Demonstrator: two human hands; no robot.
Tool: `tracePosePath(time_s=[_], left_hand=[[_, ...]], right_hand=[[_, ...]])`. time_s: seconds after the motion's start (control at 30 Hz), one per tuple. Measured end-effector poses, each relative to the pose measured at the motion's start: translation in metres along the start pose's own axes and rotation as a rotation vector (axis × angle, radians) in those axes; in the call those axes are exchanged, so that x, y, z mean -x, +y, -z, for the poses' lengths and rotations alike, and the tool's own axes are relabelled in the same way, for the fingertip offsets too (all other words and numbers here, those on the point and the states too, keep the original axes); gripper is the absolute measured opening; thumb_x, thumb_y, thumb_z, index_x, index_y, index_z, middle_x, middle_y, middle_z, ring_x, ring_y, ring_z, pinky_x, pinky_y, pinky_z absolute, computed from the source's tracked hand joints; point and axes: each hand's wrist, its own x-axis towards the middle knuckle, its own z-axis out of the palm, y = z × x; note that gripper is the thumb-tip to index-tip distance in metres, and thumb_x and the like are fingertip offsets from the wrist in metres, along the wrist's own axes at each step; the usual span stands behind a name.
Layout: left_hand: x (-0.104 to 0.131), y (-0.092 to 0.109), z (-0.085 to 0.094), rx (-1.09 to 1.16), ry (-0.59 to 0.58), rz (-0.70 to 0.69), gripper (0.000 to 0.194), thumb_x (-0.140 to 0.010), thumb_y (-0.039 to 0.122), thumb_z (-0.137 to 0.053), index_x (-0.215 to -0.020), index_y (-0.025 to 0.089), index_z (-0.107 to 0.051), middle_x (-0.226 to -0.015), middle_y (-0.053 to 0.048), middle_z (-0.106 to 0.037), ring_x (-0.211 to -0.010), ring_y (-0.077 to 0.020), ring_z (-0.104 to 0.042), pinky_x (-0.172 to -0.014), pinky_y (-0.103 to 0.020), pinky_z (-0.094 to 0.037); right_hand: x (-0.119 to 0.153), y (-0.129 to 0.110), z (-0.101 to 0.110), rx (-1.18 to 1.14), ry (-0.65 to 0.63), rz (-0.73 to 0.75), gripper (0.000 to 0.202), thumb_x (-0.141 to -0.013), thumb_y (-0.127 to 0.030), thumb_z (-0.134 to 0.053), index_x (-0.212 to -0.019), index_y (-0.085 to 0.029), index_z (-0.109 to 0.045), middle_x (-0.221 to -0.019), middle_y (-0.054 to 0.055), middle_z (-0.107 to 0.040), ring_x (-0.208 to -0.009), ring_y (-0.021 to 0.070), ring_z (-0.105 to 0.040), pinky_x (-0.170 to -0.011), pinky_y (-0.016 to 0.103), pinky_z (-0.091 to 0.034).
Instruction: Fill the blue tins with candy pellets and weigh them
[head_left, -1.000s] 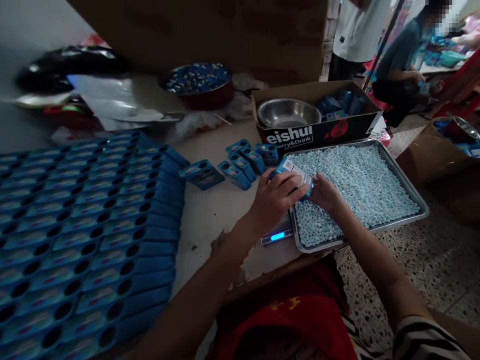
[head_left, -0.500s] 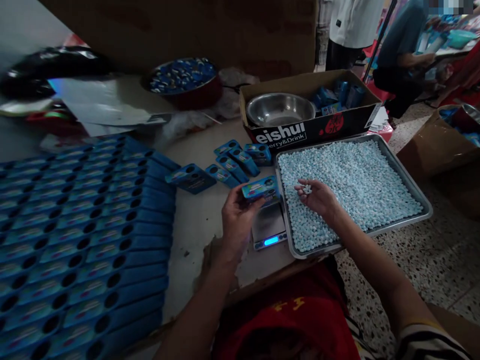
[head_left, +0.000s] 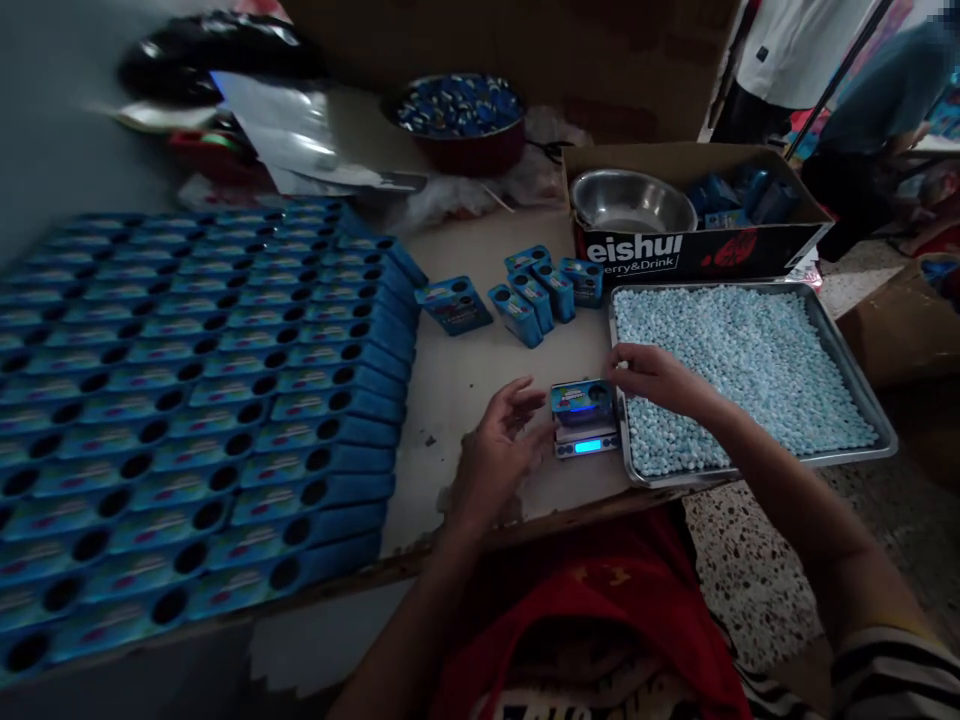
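Observation:
A small blue box (head_left: 581, 398) with a round hole in its top stands on a scale (head_left: 587, 446) whose display glows blue. Just left of it my left hand (head_left: 501, 447) has its fingers apart and holds nothing. My right hand (head_left: 651, 377) is closed, its fingertips around small pale pellets at the left rim of the metal tray (head_left: 885, 440), close to the box. Pale blue and white pellets (head_left: 742, 370) fill that tray. Several blue boxes (head_left: 531, 300) stand behind the scale, and one more box (head_left: 454, 305) leans to their left.
Rows of blue boxes (head_left: 225, 400) cover the left side of the table. At the back are a red bowl of blue-silver pieces (head_left: 465, 125) and a carton (head_left: 772, 250) holding a steel bowl (head_left: 634, 203). Two people are at the upper right.
My left hand has let go of the blue box, which now stands on the scale. My right hand has risen from the pellets to the tray's left rim. The view has shifted left.

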Motion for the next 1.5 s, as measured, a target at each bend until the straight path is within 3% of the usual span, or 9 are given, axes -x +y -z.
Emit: tracePosePath(time_s=[0.17,0.4,0.6,0.73,0.8,0.97,1.13,1.3,1.5], left_hand=[[0.015,-0.004,0.040,-0.003,0.091,0.016,0.069,-0.076,0.044,-0.090,-0.137,0.024,-0.066,-0.124,-0.010,-0.077,-0.115,-0.0268,-0.077,-0.113,-0.051,-0.060],[0.025,0.001,0.067,0.001,0.074,0.034,0.070,-0.076,0.043,-0.091,-0.139,0.025,-0.064,-0.124,-0.009,-0.077,-0.109,-0.0247,-0.078,-0.107,-0.047,-0.064],[0.025,0.005,0.059,-0.012,0.068,0.033,0.044,-0.084,0.040,-0.086,-0.123,0.024,-0.072,-0.115,-0.008,-0.080,-0.108,-0.0262,-0.078,-0.106,-0.047,-0.065],[0.017,0.026,0.041,-0.127,0.055,-0.126,0.021,-0.091,0.038,-0.083,-0.109,0.029,-0.078,-0.108,-0.005,-0.079,-0.107,-0.0275,-0.077,-0.105,-0.048,-0.063],[0.011,0.040,0.034,-0.188,0.036,-0.209,0.015,-0.092,0.034,-0.083,-0.106,0.031,-0.080,-0.107,-0.004,-0.077,-0.109,-0.0285,-0.075,-0.105,-0.048,-0.062],[-0.004,0.064,0.017,-0.372,0.010,-0.348,0.010,-0.095,0.029,-0.082,-0.104,0.029,-0.080,-0.110,-0.004,-0.076,-0.112,-0.0303,-0.071,-0.107,-0.049,-0.057],[-0.015,0.065,-0.003,-0.572,0.005,-0.407,0.013,-0.092,0.031,-0.087,-0.103,0.026,-0.082,-0.109,-0.006,-0.073,-0.113,-0.0319,-0.065,-0.107,-0.048,-0.054],[-0.021,0.058,-0.015,-0.660,0.005,-0.394,0.014,-0.090,0.036,-0.090,-0.095,0.025,-0.082,-0.105,-0.008,-0.069,-0.111,-0.0320,-0.062,-0.106,-0.048,-0.053],[-0.023,0.060,-0.017,-0.745,-0.018,-0.429,0.005,-0.093,0.026,-0.086,-0.095,0.024,-0.082,-0.103,-0.006,-0.069,-0.107,-0.0289,-0.064,-0.101,-0.044,-0.054]], right_hand=[[-0.003,-0.034,-0.004,0.495,-0.088,0.047,0.013,-0.093,-0.012,-0.072,-0.087,-0.024,-0.071,-0.068,-0.002,-0.061,-0.066,0.0149,-0.050,-0.070,0.033,-0.031],[0.004,-0.038,-0.010,0.501,-0.013,-0.023,0.011,-0.090,-0.017,-0.078,-0.097,-0.025,-0.078,-0.071,-0.002,-0.062,-0.069,0.0155,-0.053,-0.070,0.033,-0.036],[0.007,-0.013,0.017,-0.137,0.224,-0.166,0.013,-0.087,-0.027,-0.085,-0.090,-0.020,-0.074,-0.070,-0.002,-0.061,-0.062,0.0102,-0.050,-0.056,0.024,-0.038],[0.015,0.022,0.052,-0.545,0.562,-0.364,0.022,-0.077,-0.005,-0.082,-0.091,-0.018,-0.072,-0.077,0.002,-0.071,-0.064,0.0091,-0.062,-0.054,0.016,-0.051],[0.025,0.038,0.063,-0.620,0.599,-0.468,0.028,-0.074,0.005,-0.077,-0.091,-0.017,-0.071,-0.080,0.005,-0.074,-0.065,0.0102,-0.067,-0.054,0.015,-0.056],[0.042,0.055,0.065,-0.584,0.429,-0.520,0.015,-0.084,-0.011,-0.088,-0.094,-0.014,-0.077,-0.081,0.009,-0.078,-0.057,0.0087,-0.062,-0.047,0.015,-0.053],[0.029,0.037,0.052,-0.527,0.182,-0.448,0.031,-0.082,-0.030,-0.097,-0.078,-0.016,-0.070,-0.062,-0.001,-0.063,-0.047,0.0038,-0.045,-0.040,0.014,-0.034],[0.019,0.015,0.043,-0.595,0.169,-0.422,0.015,-0.088,-0.019,-0.088,-0.093,-0.018,-0.074,-0.073,0.001,-0.068,-0.059,0.0081,-0.056,-0.051,0.019,-0.045],[0.028,0.018,0.047,-0.593,0.097,-0.426,0.026,-0.081,-0.022,-0.092,-0.101,-0.016,-0.077,-0.077,0.002,-0.072,-0.064,0.0090,-0.060,-0.056,0.020,-0.048]])
